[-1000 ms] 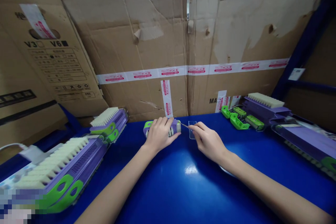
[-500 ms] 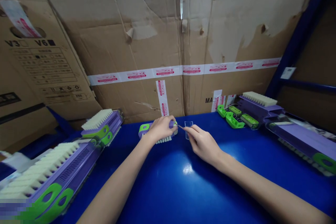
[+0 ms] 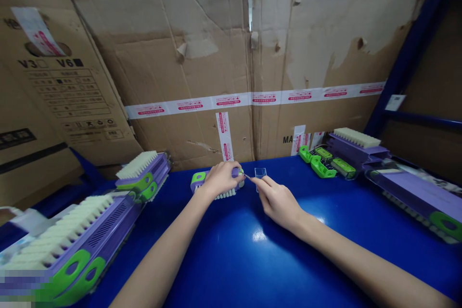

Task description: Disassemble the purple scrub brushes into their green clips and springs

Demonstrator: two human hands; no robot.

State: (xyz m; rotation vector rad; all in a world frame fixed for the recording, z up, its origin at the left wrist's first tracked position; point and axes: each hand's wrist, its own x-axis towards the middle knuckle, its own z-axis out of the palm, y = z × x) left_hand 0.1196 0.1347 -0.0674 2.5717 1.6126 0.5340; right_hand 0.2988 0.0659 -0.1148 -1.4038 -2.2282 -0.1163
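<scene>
My left hand (image 3: 224, 178) is closed around a purple brush (image 3: 199, 180) with a green end piece and pale bristles facing down, close to the cardboard wall. My right hand (image 3: 277, 198) pinches a thin pointed tool (image 3: 247, 176), whose kind I cannot make out. Its tip meets the brush's right end, beside my left fingers. Part of the brush is hidden under my left hand. Just behind my right fingers stands a small clear plastic box (image 3: 260, 172), partly covered by them.
Purple-green brushes (image 3: 83, 236) with pale bristles line the blue table's (image 3: 224, 260) left side. More purple brush bodies (image 3: 418, 187) lie at right, by green clips (image 3: 321, 166). Cardboard (image 3: 187, 72) walls the back; a blue post (image 3: 407, 43) rises at right.
The view has shifted slightly. Both hands stay almost in place at the brush, with the tool's tip still at its right end.
</scene>
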